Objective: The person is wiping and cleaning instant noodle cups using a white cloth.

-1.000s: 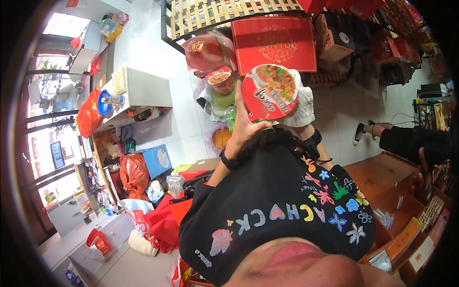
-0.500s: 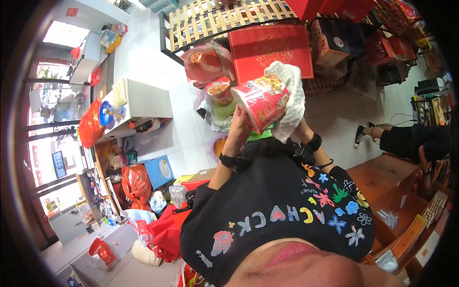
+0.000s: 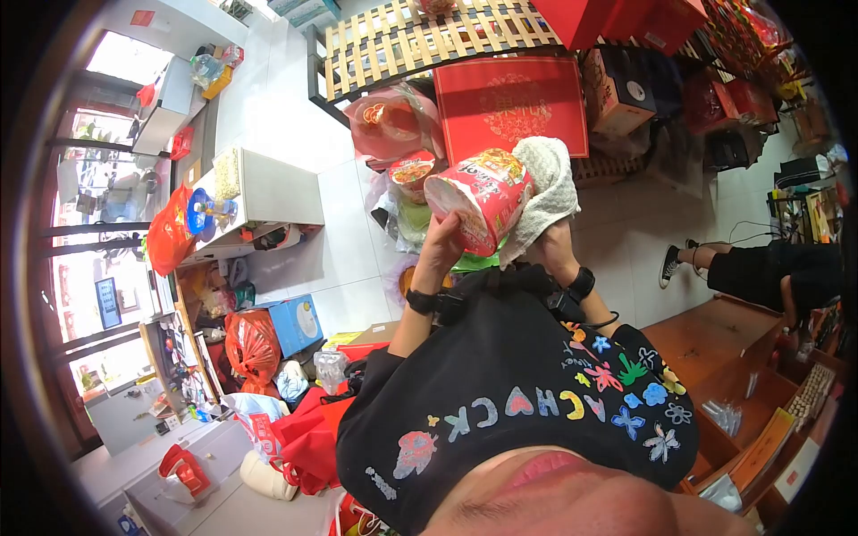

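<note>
A red instant noodle cup with printed food pictures is held tilted in front of my chest, its pale round end facing left. My left hand grips that end, with the fingers wrapped at its rim. A white textured cloth lies against the cup's right side. Underneath the cloth, my right hand is closed on it; its fingertips are partly hidden. Just behind the cup, another noodle cup stands among plastic bags.
A large red gift box leans by a slatted wooden rack. Left of me stands a white cabinet with things on top. A person's leg and shoe show at the right, near a brown wooden desk.
The noodle cup has dropped slightly and turned, showing more of its round end. My right hand and the cloth have shifted a little down and right, still against the cup.
</note>
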`<state>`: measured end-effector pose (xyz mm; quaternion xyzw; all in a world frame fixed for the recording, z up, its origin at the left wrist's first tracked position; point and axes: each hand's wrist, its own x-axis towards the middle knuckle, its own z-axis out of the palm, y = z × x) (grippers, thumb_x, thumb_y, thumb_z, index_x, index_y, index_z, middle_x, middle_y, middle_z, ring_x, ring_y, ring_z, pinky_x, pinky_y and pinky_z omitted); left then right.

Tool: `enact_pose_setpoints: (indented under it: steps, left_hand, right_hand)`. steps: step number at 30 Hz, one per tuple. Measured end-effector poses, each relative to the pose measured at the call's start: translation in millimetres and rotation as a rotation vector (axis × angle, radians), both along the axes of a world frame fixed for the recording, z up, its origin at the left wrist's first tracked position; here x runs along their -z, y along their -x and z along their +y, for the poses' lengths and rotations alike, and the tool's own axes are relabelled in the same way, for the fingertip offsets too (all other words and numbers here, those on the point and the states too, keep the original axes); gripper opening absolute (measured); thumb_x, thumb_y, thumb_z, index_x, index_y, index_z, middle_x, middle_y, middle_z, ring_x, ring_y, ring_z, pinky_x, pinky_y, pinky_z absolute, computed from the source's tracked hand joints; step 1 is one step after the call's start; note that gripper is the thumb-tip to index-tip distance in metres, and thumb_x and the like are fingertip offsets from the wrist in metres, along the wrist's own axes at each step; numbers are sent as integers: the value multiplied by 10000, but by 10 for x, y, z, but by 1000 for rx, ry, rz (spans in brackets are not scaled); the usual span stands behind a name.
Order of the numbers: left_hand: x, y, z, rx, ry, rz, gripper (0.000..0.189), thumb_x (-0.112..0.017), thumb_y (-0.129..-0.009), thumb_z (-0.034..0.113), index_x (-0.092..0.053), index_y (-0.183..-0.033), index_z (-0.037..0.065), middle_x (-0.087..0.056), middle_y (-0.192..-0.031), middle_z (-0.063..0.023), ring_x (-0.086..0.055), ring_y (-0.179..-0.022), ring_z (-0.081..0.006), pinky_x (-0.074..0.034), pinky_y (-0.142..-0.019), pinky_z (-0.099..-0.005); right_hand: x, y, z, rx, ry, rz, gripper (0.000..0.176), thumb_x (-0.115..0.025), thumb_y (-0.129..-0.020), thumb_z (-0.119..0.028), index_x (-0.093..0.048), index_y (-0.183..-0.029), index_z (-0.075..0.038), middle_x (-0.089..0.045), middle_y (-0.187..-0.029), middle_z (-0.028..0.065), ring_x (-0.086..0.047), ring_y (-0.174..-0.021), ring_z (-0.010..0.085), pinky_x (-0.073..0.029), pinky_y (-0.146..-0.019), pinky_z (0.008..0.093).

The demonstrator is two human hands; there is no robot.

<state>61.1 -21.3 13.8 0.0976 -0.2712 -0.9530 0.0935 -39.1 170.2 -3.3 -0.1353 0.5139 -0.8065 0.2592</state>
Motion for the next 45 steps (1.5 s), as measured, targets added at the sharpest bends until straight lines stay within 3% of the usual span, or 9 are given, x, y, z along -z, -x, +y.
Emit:
enact_pose_setpoints:
  steps: [4, 10, 13, 16, 22, 26, 30, 37, 45]
  left_hand:
    - [-62, -28, -41, 5, 10, 2, 714, -762, -810, 251, -363, -1368, 54, -539, -1284, -69, -537, -1189, -206, -422, -1033, -390]
    - [-61, -44, -85, 151, 117, 18, 759, -767, -800, 290, -347, -1384, 46, -525, -1297, -66, -510, -1207, -197, -399, -1038, -362]
    - [-23, -50, -154, 202, 198, -23, 861, -774, -782, 339, -296, -1430, 33, -462, -1377, -88, -474, -1255, -221, -379, -1064, -391]
    - [-60, -51, -164, 218, 133, -82, 829, -760, -803, 323, -300, -1426, 31, -473, -1363, -84, -484, -1236, -204, -389, -1050, -380]
    - [-30, 30, -75, 73, 130, -139, 629, -700, -871, 238, -398, -1376, 16, -540, -1285, -96, -543, -1150, -167, -429, -991, -321]
    - [-243, 90, -51, 23, 703, -149, 650, -721, -840, 194, -423, -1397, 39, -564, -1278, -99, -555, -1120, -150, -434, -973, -299]
    - [-403, 144, -62, 121, 863, -120, 687, -732, -822, 167, -404, -1413, 44, -566, -1277, -84, -548, -1130, -153, -432, -978, -305]
    - [32, 165, -35, 198, 382, -198, 569, -682, -878, 228, -442, -1342, 4, -596, -1216, -92, -585, -1084, -157, -474, -936, -310]
    - [14, 169, -54, 219, 314, -190, 586, -669, -892, 249, -403, -1346, -8, -571, -1243, -118, -585, -1110, -171, -487, -942, -320]
  right_hand:
    - [-9, -27, -37, 38, 52, -20, 476, -524, -964, -138, -373, -1400, -20, -466, -1372, 86, -499, -1217, 198, -440, -1024, 363]
    - [24, 19, -120, -88, 243, -338, 639, -388, -977, -478, -348, -1429, -27, -429, -1433, 137, -480, -1265, 263, -405, -1066, 404]
    - [348, 152, 7, -287, 419, -387, 626, -442, -975, -440, -337, -1437, -30, -452, -1415, 139, -498, -1246, 260, -428, -1045, 400]
    - [-206, 80, -175, -190, 269, -326, 502, -428, -1009, -346, -407, -1382, -11, -539, -1304, 120, -557, -1157, 218, -472, -980, 369]
    - [204, 223, -207, -112, 158, -495, 449, -436, -1010, -309, -456, -1336, 0, -577, -1248, 106, -585, -1108, 203, -486, -960, 363]
    - [96, 198, -294, 54, 106, -429, 347, -444, -1012, -241, -542, -1225, 15, -636, -1130, 77, -637, -976, 165, -534, -855, 323]
    - [309, 235, -327, 128, 123, -455, 256, -508, -986, -184, -570, -1143, 8, -643, -1074, 79, -649, -866, 131, -546, -711, 267]
    - [-10, 139, -176, 244, -293, 86, 301, -569, -953, -168, -574, -1171, 39, -610, -1118, 84, -579, -985, 134, -481, -832, 295]
    - [-17, 338, -16, -220, -319, 184, 383, -548, -947, -169, -516, -1273, 30, -559, -1272, 101, -514, -1134, 182, -417, -978, 326]
